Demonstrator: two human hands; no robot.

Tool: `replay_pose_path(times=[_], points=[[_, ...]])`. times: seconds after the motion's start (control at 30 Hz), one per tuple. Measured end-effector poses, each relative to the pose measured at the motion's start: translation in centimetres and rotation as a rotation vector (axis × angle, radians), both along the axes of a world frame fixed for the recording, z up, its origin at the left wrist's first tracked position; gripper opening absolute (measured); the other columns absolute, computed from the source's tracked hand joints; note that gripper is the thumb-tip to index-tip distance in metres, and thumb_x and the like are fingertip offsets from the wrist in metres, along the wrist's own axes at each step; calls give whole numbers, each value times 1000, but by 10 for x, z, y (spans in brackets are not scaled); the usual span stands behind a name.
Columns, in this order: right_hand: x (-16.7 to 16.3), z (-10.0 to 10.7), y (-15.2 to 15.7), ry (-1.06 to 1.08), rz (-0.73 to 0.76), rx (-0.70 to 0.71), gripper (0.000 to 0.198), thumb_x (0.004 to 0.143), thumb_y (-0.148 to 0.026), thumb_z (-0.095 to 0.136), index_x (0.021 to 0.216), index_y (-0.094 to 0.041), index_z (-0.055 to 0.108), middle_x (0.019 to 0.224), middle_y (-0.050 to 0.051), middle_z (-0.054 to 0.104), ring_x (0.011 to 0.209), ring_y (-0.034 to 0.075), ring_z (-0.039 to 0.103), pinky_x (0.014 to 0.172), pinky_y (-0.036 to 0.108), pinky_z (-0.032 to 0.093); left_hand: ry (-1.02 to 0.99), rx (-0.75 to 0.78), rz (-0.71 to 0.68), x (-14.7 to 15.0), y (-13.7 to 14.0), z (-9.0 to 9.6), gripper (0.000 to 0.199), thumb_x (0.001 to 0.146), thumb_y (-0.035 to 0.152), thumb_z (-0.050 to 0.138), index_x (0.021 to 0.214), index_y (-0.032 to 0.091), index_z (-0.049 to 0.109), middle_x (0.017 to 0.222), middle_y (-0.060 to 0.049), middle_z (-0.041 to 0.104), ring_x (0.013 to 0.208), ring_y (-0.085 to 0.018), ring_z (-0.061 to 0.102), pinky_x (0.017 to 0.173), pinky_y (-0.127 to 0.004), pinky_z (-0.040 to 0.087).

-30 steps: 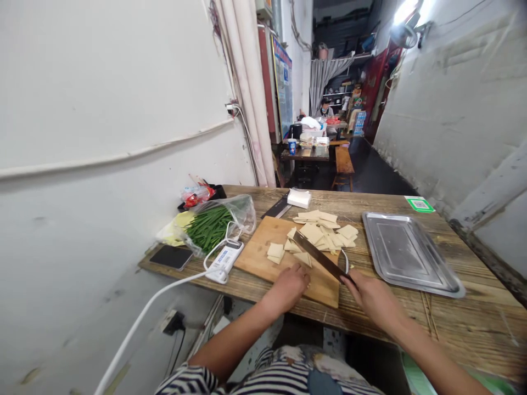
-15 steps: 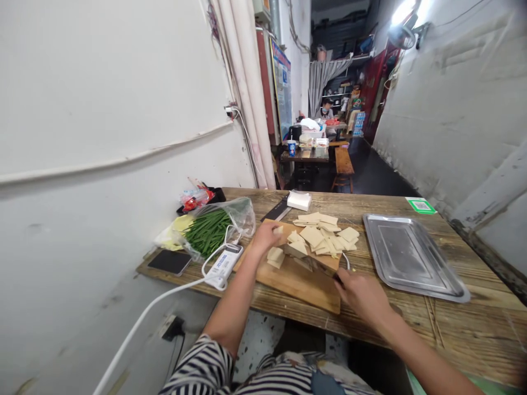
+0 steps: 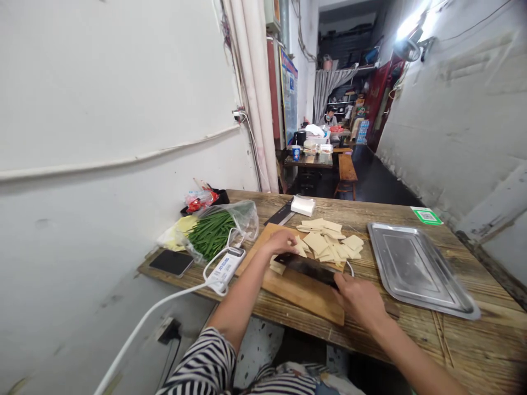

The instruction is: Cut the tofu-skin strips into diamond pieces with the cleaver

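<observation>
Your right hand (image 3: 359,299) is closed firmly round the handle of the knife (image 3: 307,269), whose blade runs leftward, low over the board (image 3: 307,299); a full wrap like that likely steadies so long a blade from one end. Your left hand (image 3: 283,242) has its fingers half curled, tips just above the blade's far end and next to the sheets (image 3: 325,241). Bent fingers suit nudging or steadying thin pieces there, though I cannot tell whether they pinch one.

Most sheets lie heaped on the far right of the board, spilling past its edge onto the bench (image 3: 486,296), probably to leave the near side to the knife. A few lie to the left, partly hidden by your left hand and the blade.

The tray (image 3: 420,269) rests right of the board, apart from it, seemingly clear of your arm but in reach. The greens (image 3: 209,233) and power strip (image 3: 226,269) sit left, likely outside the knife's sweep.
</observation>
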State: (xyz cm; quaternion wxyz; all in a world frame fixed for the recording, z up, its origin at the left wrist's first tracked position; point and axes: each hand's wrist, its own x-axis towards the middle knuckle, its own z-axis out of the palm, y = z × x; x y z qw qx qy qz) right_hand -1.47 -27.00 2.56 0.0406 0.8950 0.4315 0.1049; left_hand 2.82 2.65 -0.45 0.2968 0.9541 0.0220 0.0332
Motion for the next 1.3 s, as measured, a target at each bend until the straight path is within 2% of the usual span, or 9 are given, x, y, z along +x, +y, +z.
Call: replay_pose_path(times=[0.17, 0.27, 0.37, 0.5, 0.63, 0.9, 1.03, 1.2, 1.3], points=[[-1, -10, -28, -30, 26, 45, 6, 91, -21, 55, 86, -18, 56, 77, 4, 65, 67, 22, 66, 54, 29, 38, -20, 59, 157, -8, 4, -1, 35, 70, 36, 74, 99, 16, 73, 112, -9, 70, 108, -25, 60, 95, -33, 44], [-6, -24, -57, -47, 17, 210, 16, 96, -28, 45, 88, -19, 54, 76, 4, 65, 60, 20, 64, 52, 29, 38, 0, 115, 287, -31, 6, -2, 35, 81, 39, 63, 104, 14, 70, 109, -13, 69, 103, -26, 62, 89, -34, 47], [-16, -36, -80, 4, -17, 383, 28, 101, -38, 36, 93, -20, 55, 70, 3, 65, 54, 19, 62, 50, 29, 38, 85, 187, 368, -58, -2, -4, 40, 77, 46, 64, 100, 13, 70, 98, -15, 70, 94, -29, 64, 81, -36, 49], [-31, -42, -92, 54, -80, 498, 35, 101, -46, 36, 90, -20, 56, 62, 1, 63, 50, 18, 61, 48, 28, 37, 155, 262, 322, -78, -22, -6, 52, 71, 44, 69, 118, 22, 63, 108, -13, 66, 104, -30, 61, 87, -37, 47], [-40, -45, -90, 114, -79, 590, 35, 100, -50, 38, 89, -22, 57, 67, -1, 65, 51, 16, 62, 49, 26, 39, 231, 293, 263, -78, -29, -3, 43, 68, 33, 67, 109, 23, 64, 108, -12, 65, 103, -28, 62, 86, -34, 48], [-46, -50, -86, 141, -74, 600, 36, 100, -50, 40, 88, -21, 58, 63, -4, 63, 48, 13, 61, 47, 24, 37, 272, 316, 229, -79, -30, 5, 47, 65, 32, 69, 110, 23, 60, 113, -9, 66, 107, -27, 62, 89, -32, 48], [-49, -46, -85, 153, -60, 633, 37, 100, -50, 41, 87, -20, 59, 62, -4, 62, 48, 12, 61, 49, 23, 38, 266, 324, 261, -97, -53, 3, 53, 66, 38, 68, 115, 18, 57, 107, -14, 66, 102, -30, 63, 87, -36, 50], [-48, -40, -80, 204, -62, 654, 39, 100, -51, 40, 85, -20, 59, 59, -4, 60, 46, 12, 59, 48, 24, 37, 193, 317, 339, -117, -93, -10, 50, 75, 40, 62, 117, 13, 56, 103, -17, 63, 99, -31, 63, 86, -38, 50], [-45, -36, -77, 225, -67, 587, 43, 101, -52, 36, 83, -20, 59, 58, -3, 60, 48, 14, 60, 48, 26, 36, 123, 221, 367, -125, -94, -13, 65, 73, 47, 69, 124, 10, 53, 107, -19, 61, 103, -33, 61, 89, -41, 49]])
